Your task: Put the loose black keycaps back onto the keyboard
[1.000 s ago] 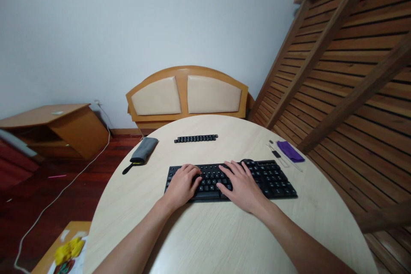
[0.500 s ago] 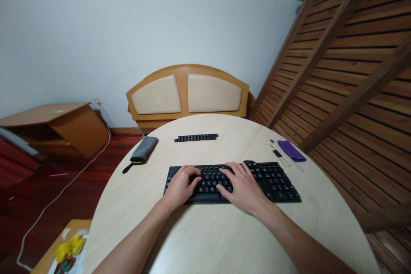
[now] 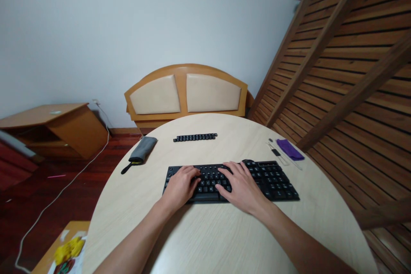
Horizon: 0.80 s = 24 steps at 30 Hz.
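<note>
A black keyboard [image 3: 272,180] lies across the middle of a round pale wooden table [image 3: 224,235]. My left hand [image 3: 180,186] rests on its left part, fingers spread and slightly curled over the keys. My right hand [image 3: 241,186] lies flat over the middle keys, fingers apart. Neither hand holds anything. A row of loose black keycaps [image 3: 195,137] lies on the table beyond the keyboard.
A folded grey cloth [image 3: 141,150] sits at the table's far left edge. A purple cloth [image 3: 290,149] and small thin tools [image 3: 278,153] lie at the far right. Behind the table stand a wooden headboard [image 3: 186,94] and a slatted bed frame [image 3: 346,60]. A cabinet [image 3: 54,126] stands left.
Both hands stay on the keyboard with only small finger shifts. The view has drifted slightly.
</note>
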{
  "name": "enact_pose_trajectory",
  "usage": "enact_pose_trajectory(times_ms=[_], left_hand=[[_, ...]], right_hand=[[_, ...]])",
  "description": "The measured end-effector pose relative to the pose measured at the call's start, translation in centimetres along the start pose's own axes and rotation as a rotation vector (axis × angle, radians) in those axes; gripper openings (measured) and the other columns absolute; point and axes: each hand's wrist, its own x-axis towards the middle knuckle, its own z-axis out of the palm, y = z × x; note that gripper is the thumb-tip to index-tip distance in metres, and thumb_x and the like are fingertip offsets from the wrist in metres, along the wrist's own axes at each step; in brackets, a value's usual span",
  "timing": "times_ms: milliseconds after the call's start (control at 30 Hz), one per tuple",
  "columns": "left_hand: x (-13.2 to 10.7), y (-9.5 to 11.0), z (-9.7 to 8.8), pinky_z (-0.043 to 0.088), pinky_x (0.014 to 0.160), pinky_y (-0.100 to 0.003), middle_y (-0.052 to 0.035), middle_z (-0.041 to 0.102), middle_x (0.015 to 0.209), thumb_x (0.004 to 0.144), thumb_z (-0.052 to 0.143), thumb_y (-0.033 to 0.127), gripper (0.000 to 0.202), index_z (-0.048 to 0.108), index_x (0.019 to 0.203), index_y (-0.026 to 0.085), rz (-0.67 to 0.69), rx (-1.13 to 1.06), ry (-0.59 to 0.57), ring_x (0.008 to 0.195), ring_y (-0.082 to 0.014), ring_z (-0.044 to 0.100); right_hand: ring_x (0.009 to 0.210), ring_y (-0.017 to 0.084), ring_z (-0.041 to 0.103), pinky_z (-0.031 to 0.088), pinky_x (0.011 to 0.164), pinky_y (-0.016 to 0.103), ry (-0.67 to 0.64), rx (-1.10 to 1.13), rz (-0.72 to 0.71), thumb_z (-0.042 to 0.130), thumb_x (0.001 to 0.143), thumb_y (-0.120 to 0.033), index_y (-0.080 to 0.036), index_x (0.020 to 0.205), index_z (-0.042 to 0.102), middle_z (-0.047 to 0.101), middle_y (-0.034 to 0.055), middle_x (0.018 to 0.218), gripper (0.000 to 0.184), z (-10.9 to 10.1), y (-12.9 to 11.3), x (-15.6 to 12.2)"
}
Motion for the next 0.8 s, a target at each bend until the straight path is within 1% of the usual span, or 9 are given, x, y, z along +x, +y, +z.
enact_pose_trajectory(times_ms=[67, 167, 233, 300, 400, 533, 667, 800], left_hand=[[0.1, 0.2, -0.1, 0.054, 0.092, -0.039, -0.0057, 0.069, 0.110, 0.094, 0.055, 0.020, 0.016, 0.066, 0.105, 0.021, 0.011, 0.030, -0.011, 0.107, -0.0230, 0.061], [0.1, 0.4, -0.3, 0.053, 0.093, -0.037, -0.0062, 0.069, 0.109, 0.094, 0.054, 0.019, 0.016, 0.066, 0.104, 0.021, 0.020, 0.055, -0.030, 0.106, -0.0229, 0.061], [0.1, 0.6, -0.5, 0.052, 0.093, -0.036, -0.0061, 0.069, 0.107, 0.094, 0.054, 0.018, 0.016, 0.066, 0.103, 0.021, 0.024, 0.062, -0.048, 0.106, -0.0227, 0.061], [0.1, 0.8, -0.6, 0.052, 0.094, -0.036, -0.0059, 0.069, 0.106, 0.093, 0.053, 0.017, 0.017, 0.067, 0.102, 0.021, 0.030, 0.056, -0.060, 0.105, -0.0226, 0.060], [0.0, 0.8, -0.7, 0.051, 0.093, -0.036, -0.0055, 0.069, 0.105, 0.092, 0.055, 0.018, 0.016, 0.067, 0.102, 0.021, 0.020, 0.013, -0.058, 0.105, -0.0225, 0.060], [0.0, 0.5, -0.6, 0.050, 0.093, -0.036, -0.0048, 0.070, 0.102, 0.091, 0.059, 0.020, 0.011, 0.067, 0.099, 0.021, -0.010, -0.061, -0.043, 0.104, -0.0223, 0.060], [0.0, 0.5, -0.5, 0.050, 0.093, -0.038, -0.0056, 0.069, 0.102, 0.091, 0.058, 0.021, 0.011, 0.066, 0.099, 0.020, -0.013, -0.082, -0.036, 0.103, -0.0236, 0.059], [0.0, 0.5, -0.5, 0.050, 0.094, -0.038, -0.0061, 0.069, 0.103, 0.092, 0.057, 0.020, 0.011, 0.066, 0.099, 0.020, 0.005, -0.075, -0.034, 0.104, -0.0232, 0.059]], right_hand=[[0.133, 0.029, 0.045, 0.025, 0.116, 0.054, -0.011, 0.011, -0.021, 0.054, 0.091, -0.039, -0.020, 0.130, 0.060, 0.055, 0.0114, 0.139, 0.044, 0.1, -0.1, 0.0], [0.139, 0.026, 0.039, 0.024, 0.118, 0.053, -0.047, 0.044, -0.097, 0.049, 0.094, -0.031, -0.023, 0.141, 0.050, 0.049, 0.0080, 0.147, 0.048, 0.3, -0.6, -0.1], [0.141, 0.025, 0.037, 0.022, 0.119, 0.052, -0.094, 0.077, -0.163, 0.047, 0.095, -0.031, -0.026, 0.146, 0.045, 0.047, 0.0050, 0.150, 0.051, 0.4, -1.2, -0.2], [0.141, 0.025, 0.037, 0.022, 0.120, 0.052, -0.141, 0.107, -0.210, 0.049, 0.096, -0.035, -0.028, 0.148, 0.042, 0.047, 0.0037, 0.150, 0.053, 0.5, -1.8, -0.3], [0.139, 0.025, 0.039, 0.023, 0.119, 0.051, -0.173, 0.128, -0.228, 0.052, 0.094, -0.040, -0.030, 0.147, 0.044, 0.049, 0.0039, 0.148, 0.054, 0.6, -2.4, -0.4], [0.138, 0.024, 0.041, 0.024, 0.119, 0.051, -0.172, 0.121, -0.232, 0.055, 0.093, -0.041, -0.032, 0.145, 0.047, 0.051, 0.0037, 0.146, 0.053, 0.5, -2.6, -0.4], [0.136, 0.025, 0.043, 0.028, 0.118, 0.050, -0.155, 0.123, -0.245, 0.056, 0.093, -0.040, -0.030, 0.143, 0.049, 0.053, 0.0046, 0.144, 0.052, 0.4, -2.5, -0.4], [0.137, 0.024, 0.043, 0.028, 0.119, 0.048, -0.146, 0.131, -0.243, 0.056, 0.092, -0.040, -0.027, 0.142, 0.051, 0.054, 0.0044, 0.143, 0.051, 0.4, -2.5, -0.3]])
